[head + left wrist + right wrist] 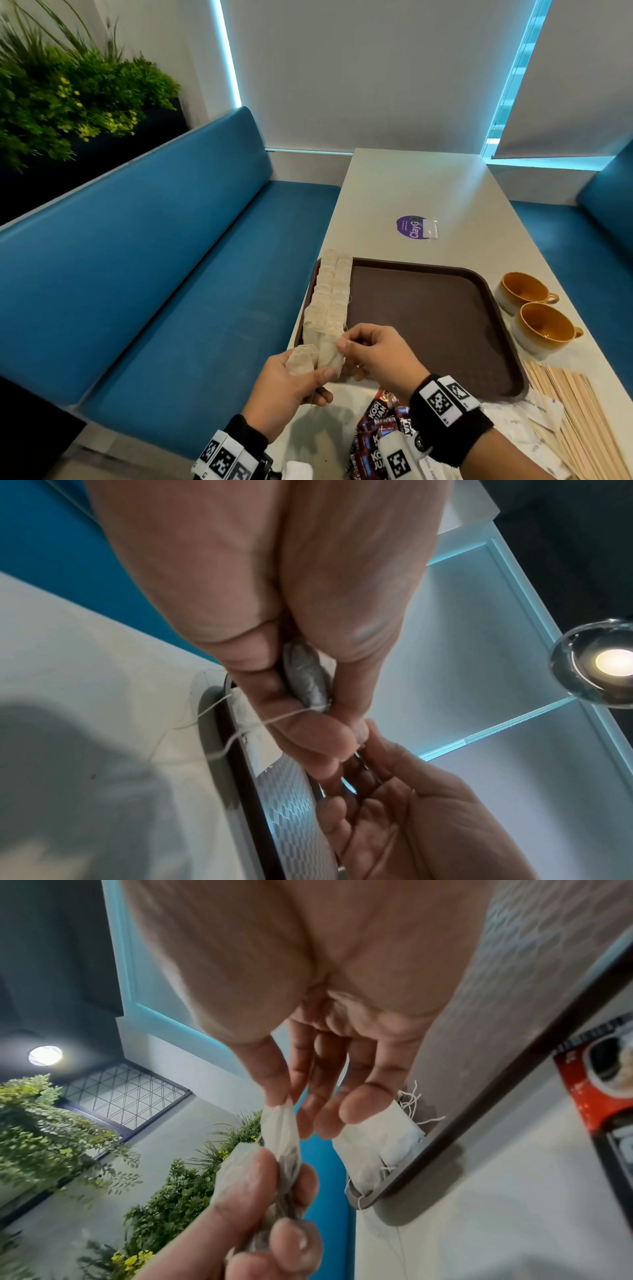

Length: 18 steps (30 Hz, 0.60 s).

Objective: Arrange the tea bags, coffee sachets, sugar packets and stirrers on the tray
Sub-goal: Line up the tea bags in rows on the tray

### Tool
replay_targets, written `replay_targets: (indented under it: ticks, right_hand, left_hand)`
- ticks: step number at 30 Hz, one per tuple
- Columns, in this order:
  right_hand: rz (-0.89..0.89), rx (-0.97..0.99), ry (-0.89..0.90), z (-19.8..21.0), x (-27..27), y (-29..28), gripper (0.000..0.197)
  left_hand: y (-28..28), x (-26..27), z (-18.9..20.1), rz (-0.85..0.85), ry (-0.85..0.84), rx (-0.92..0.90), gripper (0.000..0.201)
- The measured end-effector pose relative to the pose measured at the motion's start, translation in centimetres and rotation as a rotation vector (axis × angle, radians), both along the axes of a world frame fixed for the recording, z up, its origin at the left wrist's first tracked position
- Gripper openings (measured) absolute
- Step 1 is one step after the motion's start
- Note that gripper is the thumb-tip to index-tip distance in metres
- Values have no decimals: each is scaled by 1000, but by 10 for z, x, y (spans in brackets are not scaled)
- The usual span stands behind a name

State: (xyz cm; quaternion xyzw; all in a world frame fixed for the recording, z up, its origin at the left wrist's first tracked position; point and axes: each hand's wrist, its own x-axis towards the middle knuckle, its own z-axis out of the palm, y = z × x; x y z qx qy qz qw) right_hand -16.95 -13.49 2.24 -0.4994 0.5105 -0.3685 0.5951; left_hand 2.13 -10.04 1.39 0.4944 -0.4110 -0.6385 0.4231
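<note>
Red coffee sachets (376, 428) lie heaped on the near edge of the pale desk (428, 192), just under a person's wrists. Above them the left hand (291, 387) grips a small bunch of tea bags (303, 359), fingers and thumb curled round them, while the right hand (373, 356) pinches the top of one bag (282, 1139) in that bunch between thumb and forefinger, its other fingers loosely spread. Both hands hover over the near left corner of the brown tray (428, 308). Two rows of tea bags (330, 294) already run along the tray's left rim, overlapping, their strings trailing loose. To the right of the tray, wooden stirrers (575, 404) fan out on the desk, with white sugar packets (520, 421) beside them near the right wrist. Two ochre cups (534, 308) stand by the tray's right edge. Beyond the tray sits a purple round sticker (409, 228) with a small clear packet (430, 228) on it. A blue bench (154, 257) runs along the left.
</note>
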Motion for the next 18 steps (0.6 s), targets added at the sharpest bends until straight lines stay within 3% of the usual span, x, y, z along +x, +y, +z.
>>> replay_targets:
  ticks: [4,8,12,18]
  right_hand:
    - [-112,0,-11,-7,-1,-7,14]
    - [-189,-80,126,-17,-7,-20,14]
    - [-126,-89,236,-28,-6,-28,13]
    - [-13,-74,360,-48,2,-34,13]
  left_hand:
    - [-4,4,-9,18,-75,13,16]
    - [-6,10,-18,24,-237,-11,11]
    - [-8,10,-17,45,-377,-72,10]
    - [-11,-1,-15,-40,-405,-135,21]
